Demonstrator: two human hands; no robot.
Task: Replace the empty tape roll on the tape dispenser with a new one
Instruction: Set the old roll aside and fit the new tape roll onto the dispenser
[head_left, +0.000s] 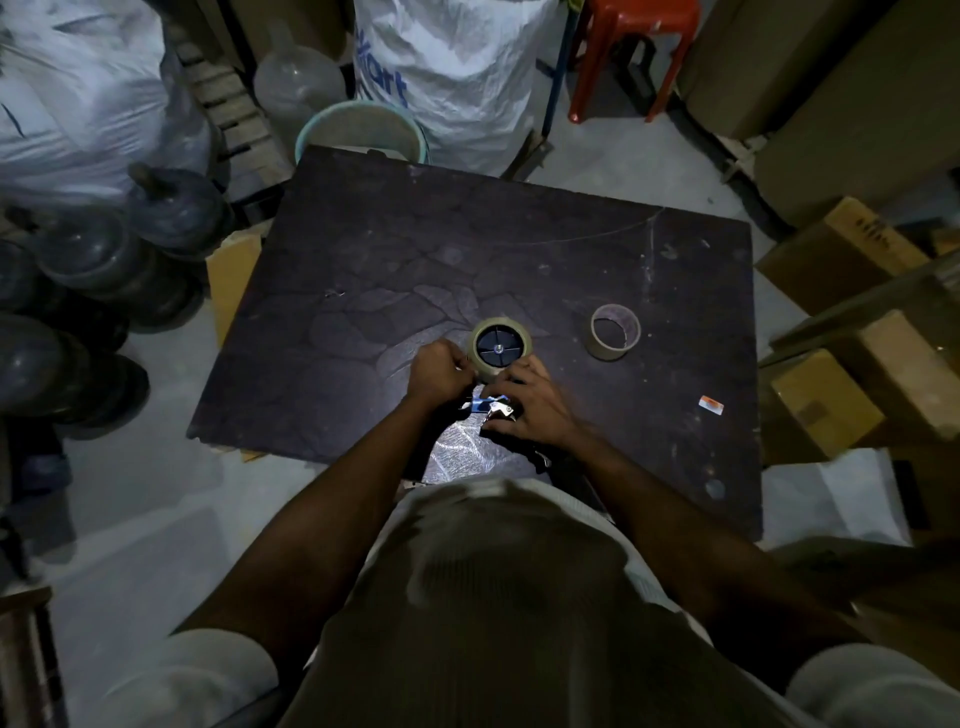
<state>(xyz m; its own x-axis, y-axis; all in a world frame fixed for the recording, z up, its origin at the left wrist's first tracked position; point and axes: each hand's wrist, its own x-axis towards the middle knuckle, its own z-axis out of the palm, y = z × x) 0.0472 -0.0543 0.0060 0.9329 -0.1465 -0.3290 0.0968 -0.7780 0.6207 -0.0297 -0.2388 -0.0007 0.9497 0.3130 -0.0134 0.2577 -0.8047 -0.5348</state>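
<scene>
A blue tape dispenser lies on the dark table, near its front edge. A tan tape roll sits on the dispenser's dark hub. My left hand is closed against the roll's left side, fingers pinched at its lower edge. My right hand rests over the dispenser's body and covers most of it; only a blue and metal part shows between the hands. An empty cardboard core stands apart on the table to the right of the roll.
A small orange-and-white label lies on the table at the right. Cardboard boxes crowd the right side, water jugs the left. A teal bucket, white sacks and a red stool stand behind the table.
</scene>
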